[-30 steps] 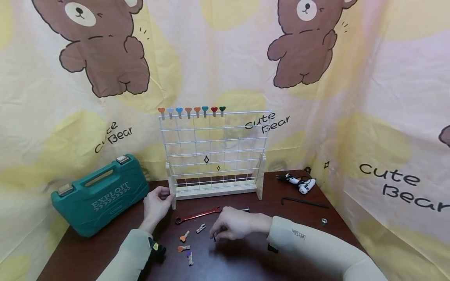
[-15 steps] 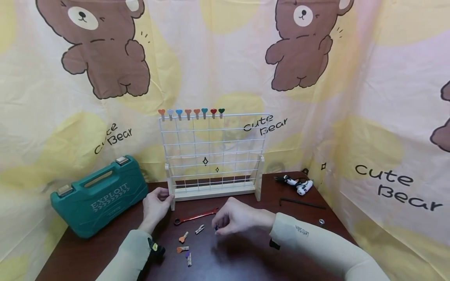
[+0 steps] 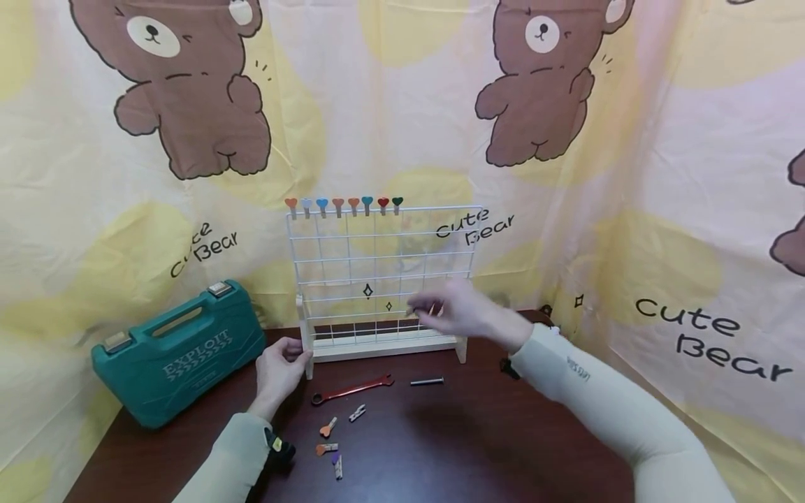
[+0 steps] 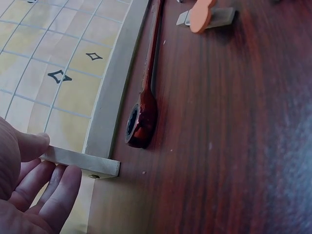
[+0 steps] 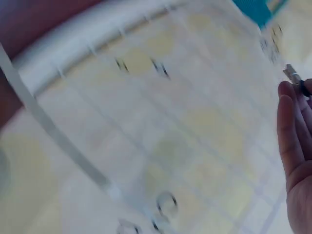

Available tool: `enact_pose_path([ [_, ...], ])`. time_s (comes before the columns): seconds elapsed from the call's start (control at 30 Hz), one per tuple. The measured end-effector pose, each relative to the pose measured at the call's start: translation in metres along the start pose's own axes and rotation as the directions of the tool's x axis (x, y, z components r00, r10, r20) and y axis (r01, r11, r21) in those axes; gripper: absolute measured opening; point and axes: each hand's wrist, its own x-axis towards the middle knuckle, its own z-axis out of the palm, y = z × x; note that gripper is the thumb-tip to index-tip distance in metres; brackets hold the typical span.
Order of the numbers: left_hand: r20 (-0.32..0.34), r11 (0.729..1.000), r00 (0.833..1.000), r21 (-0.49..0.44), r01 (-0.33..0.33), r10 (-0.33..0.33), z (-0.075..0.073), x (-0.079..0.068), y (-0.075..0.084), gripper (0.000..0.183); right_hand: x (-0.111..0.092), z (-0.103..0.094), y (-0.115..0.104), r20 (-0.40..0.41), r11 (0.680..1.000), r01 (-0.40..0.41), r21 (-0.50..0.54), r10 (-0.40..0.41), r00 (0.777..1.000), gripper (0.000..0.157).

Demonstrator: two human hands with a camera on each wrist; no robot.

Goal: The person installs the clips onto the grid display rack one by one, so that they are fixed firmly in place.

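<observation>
In the head view, a white wire grid rack (image 3: 376, 237) stands in a wooden base (image 3: 385, 347), heart-topped clothespins (image 3: 338, 203) lined along its top wire from the left corner to past the middle. My left hand (image 3: 280, 367) grips the base's left wooden end piece (image 4: 80, 159), thumb on one face and fingers on the other in the left wrist view. My right hand (image 3: 462, 311) is raised in front of the rack's lower right part, pinching a small clothespin (image 5: 292, 74) with a dark top, partly hidden by the fingers in the right wrist view.
Several clothespins, including an orange-hearted one (image 3: 327, 449) and a purple one (image 3: 337, 467), lie on the dark table (image 3: 478, 447). A red wrench (image 3: 352, 390) and a metal bolt (image 3: 427, 381) lie before the rack. A green tool case (image 3: 182, 356) stands at left.
My right hand has lifted off the table with the clothespin and moved up and away toward the rack, uncovering the bolt. The left hand keeps its grip on the base.
</observation>
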Motion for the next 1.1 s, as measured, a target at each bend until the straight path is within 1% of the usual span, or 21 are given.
enact_pose_path([
  [0.1,0.005,1.000,1.000,-0.001,-0.001,0.001,0.000,0.000,0.000,0.021,0.010,-0.031,0.001,-0.055,0.999,-0.042,0.007,0.042,0.998,0.023],
  [0.2,0.006,1.000,1.000,-0.004,0.000,0.000,0.000,-0.001,0.000,0.021,0.020,-0.058,0.003,-0.133,0.998,-0.054,-0.035,0.049,0.990,0.023],
  [0.27,0.002,1.000,1.000,-0.005,-0.002,0.002,0.001,-0.001,0.000,0.020,0.028,-0.074,0.004,-0.191,0.995,-0.083,-0.050,0.073,0.979,0.022],
  [0.4,-0.012,1.000,1.000,-0.003,-0.013,0.013,0.002,-0.001,0.000,0.019,0.047,-0.104,0.002,-0.285,0.982,-0.180,-0.061,0.156,0.946,0.018],
  [0.47,-0.017,1.000,1.000,-0.001,-0.018,0.018,0.002,-0.001,0.000,0.019,0.058,-0.115,0.002,-0.314,0.971,-0.215,-0.108,0.172,0.934,0.016],
  [0.53,-0.020,1.000,1.000,0.001,-0.019,0.019,0.002,-0.001,0.000,0.019,0.070,-0.124,0.002,-0.316,0.955,-0.247,-0.165,0.186,0.930,0.014],
  [0.6,-0.019,1.000,1.000,0.002,-0.018,0.018,0.002,-0.001,0.000,0.018,0.082,-0.130,0.002,-0.292,0.931,-0.283,-0.230,0.212,0.933,0.014],
  [0.67,-0.017,1.000,1.000,0.004,-0.016,0.016,0.002,-0.001,-0.001,0.018,0.094,-0.132,0.003,-0.248,0.906,-0.316,-0.283,0.249,0.936,0.014],
  [0.77,-0.012,1.000,1.000,0.004,-0.017,0.017,0.002,0.000,-0.001,0.018,0.109,-0.131,0.005,-0.151,0.858,-0.348,-0.377,0.314,0.937,0.018],
  [0.83,-0.011,1.000,1.000,0.003,-0.019,0.019,0.002,0.000,-0.001,0.018,0.117,-0.128,0.007,-0.088,0.829,-0.344,-0.442,0.341,0.936,0.021],
  [0.9,-0.014,1.000,1.000,0.003,-0.017,0.017,0.002,0.000,-0.001,0.018,0.123,-0.125,0.009,-0.051,0.817,-0.335,-0.469,0.354,0.934,0.022],
  [0.97,-0.015,1.000,1.000,0.004,-0.011,0.011,0.002,0.000,-0.001,0.018,0.126,-0.123,0.009,-0.039,0.819,-0.339,-0.463,0.363,0.931,0.021],
  [1.03,-0.013,1.000,1.000,0.005,-0.006,0.006,0.002,0.000,-0.001,0.018,0.125,-0.120,0.009,-0.059,0.824,-0.347,-0.449,0.360,0.931,0.024],
  [1.1,-0.009,1.000,1.000,0.006,-0.001,0.001,0.002,0.000,-0.001,0.018,0.119,-0.116,0.008,-0.121,0.827,-0.358,-0.432,0.341,0.932,0.036],
])
